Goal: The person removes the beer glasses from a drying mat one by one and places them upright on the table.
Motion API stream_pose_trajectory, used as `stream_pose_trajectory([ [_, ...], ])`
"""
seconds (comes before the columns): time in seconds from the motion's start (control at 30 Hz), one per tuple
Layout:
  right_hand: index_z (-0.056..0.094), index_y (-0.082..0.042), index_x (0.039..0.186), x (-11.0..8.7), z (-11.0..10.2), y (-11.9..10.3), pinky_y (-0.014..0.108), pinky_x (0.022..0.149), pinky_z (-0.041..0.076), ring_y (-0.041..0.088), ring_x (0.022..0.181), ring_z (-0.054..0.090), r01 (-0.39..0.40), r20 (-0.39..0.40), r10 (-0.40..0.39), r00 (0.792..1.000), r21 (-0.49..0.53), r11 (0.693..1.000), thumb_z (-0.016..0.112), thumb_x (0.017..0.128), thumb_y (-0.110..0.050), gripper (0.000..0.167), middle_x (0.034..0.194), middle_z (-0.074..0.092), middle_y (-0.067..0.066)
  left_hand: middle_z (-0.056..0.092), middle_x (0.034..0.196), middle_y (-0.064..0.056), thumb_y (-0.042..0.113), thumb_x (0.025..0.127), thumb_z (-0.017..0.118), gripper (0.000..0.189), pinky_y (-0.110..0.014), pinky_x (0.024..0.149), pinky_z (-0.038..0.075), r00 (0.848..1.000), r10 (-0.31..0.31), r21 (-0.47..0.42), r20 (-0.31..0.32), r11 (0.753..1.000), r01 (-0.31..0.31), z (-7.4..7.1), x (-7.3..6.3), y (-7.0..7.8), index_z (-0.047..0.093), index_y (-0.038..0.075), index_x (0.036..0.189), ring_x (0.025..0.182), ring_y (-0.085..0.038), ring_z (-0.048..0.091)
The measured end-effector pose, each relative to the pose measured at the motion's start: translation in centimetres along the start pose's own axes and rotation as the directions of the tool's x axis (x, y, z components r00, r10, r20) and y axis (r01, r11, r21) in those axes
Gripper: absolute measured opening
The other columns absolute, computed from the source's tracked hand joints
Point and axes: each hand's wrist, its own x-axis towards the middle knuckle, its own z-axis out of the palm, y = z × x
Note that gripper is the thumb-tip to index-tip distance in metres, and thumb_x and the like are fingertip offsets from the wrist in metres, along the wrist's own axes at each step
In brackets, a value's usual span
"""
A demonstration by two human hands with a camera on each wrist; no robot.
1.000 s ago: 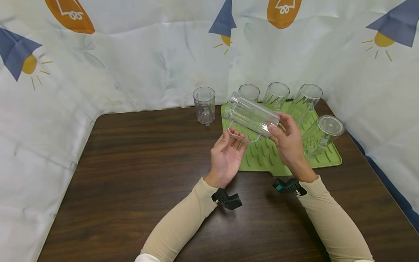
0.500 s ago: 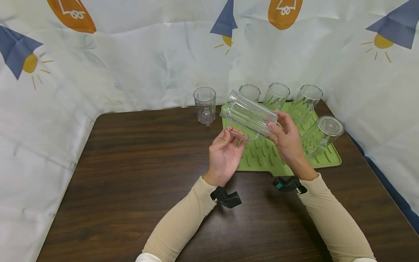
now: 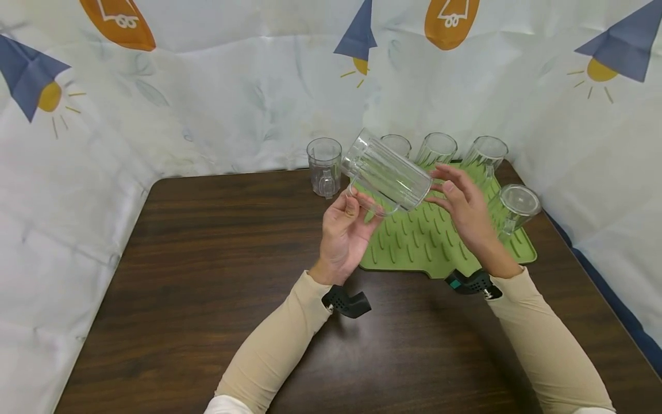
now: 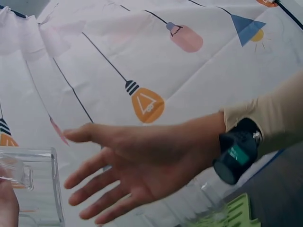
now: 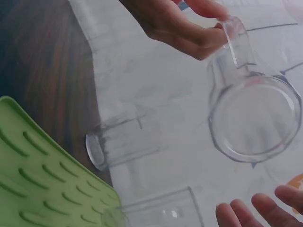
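A clear mug [image 3: 388, 172] is held tilted in the air above the green mat. My left hand [image 3: 343, 233] grips it by the handle, thumb across it; in the right wrist view, the left hand [image 5: 177, 23] has curled fingers at the handle. My right hand [image 3: 465, 213] is just off the mug's right end, fingers apart and holding nothing. The left wrist view shows this right hand [image 4: 142, 161] with fingers spread beside the mug [image 4: 40, 189]. One round end of the mug [image 5: 255, 120] faces the right wrist camera.
A green drying mat [image 3: 414, 247] lies at the table's right rear. Clear mugs stand along its back, including one mug [image 3: 437, 150] and another mug [image 3: 486, 152]. At right is a base-up mug [image 3: 519, 201]. Left of the mat stands another mug [image 3: 324, 167]. A white curtain [image 3: 248, 103] hangs behind.
My right hand has let go of the mug's end and drawn back to the right. My left hand has moved slightly left and up with the mug, which tilts more steeply.
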Motion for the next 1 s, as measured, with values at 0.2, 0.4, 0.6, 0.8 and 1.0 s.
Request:
stream_pose_trajectory([
  [0.2,0.046,-0.008,0.156,0.1,-1.2,-1.3,0.016,0.106,0.052,0.006,0.131,0.059,0.064,0.000,-0.064,0.998,-0.134,0.989,0.049,0.110,-0.023,0.048,0.150,0.056,0.008,0.073,0.094,0.005,0.030,0.087,0.076,0.020,-0.029,0.085,0.059,0.998,0.024,0.042,0.050,0.999,-0.026,-0.2,0.3,0.8,0.067,0.018,0.099,0.089,-0.012,0.068],
  [0.4,0.041,-0.018,0.159,-0.1,-2.6,-3.4,0.007,0.105,0.048,-0.002,0.139,0.053,0.088,0.015,-0.091,0.996,-0.425,0.901,0.045,0.111,-0.023,0.048,0.162,0.046,0.015,0.076,0.095,0.006,0.023,0.087,0.077,0.014,-0.029,0.089,0.062,0.993,0.046,0.087,0.105,0.995,-0.055,-0.4,0.4,2.0,0.069,0.018,0.098,0.089,-0.011,0.071],
  [0.6,0.038,-0.025,0.160,-0.4,-4.5,-4.7,0.004,0.104,0.045,-0.005,0.140,0.050,0.060,-0.003,-0.072,0.997,-0.525,0.849,0.044,0.112,-0.024,0.048,0.167,0.040,0.005,0.074,0.096,0.004,0.022,0.087,0.077,0.016,-0.028,0.089,0.063,0.989,0.054,0.154,0.135,0.985,-0.075,-0.7,0.6,3.0,0.068,0.015,0.097,0.088,-0.013,0.071],
  [0.8,0.038,-0.035,0.158,-0.9,-6.3,-5.7,0.005,0.114,0.035,-0.006,0.144,0.045,-0.027,-0.077,-0.022,0.997,-0.576,0.817,0.045,0.111,-0.034,0.048,0.169,0.036,-0.008,0.073,0.097,0.004,0.021,0.088,0.076,0.015,-0.026,0.086,0.063,0.983,0.080,0.232,0.166,0.966,-0.118,-1.2,1.1,4.3,0.068,0.012,0.097,0.087,-0.012,0.071],
  [1.0,0.046,-0.046,0.151,-1.2,-7.9,-6.4,0.003,0.101,0.036,-0.024,0.118,0.048,-0.065,-0.182,-0.090,0.979,-0.699,0.712,0.052,0.108,-0.038,0.045,0.160,0.045,-0.015,0.074,0.097,0.004,0.022,0.087,0.077,0.018,-0.025,0.085,0.062,0.981,0.093,0.329,0.171,0.933,-0.146,-1.6,1.5,5.5,0.068,0.012,0.097,0.089,-0.010,0.071],
])
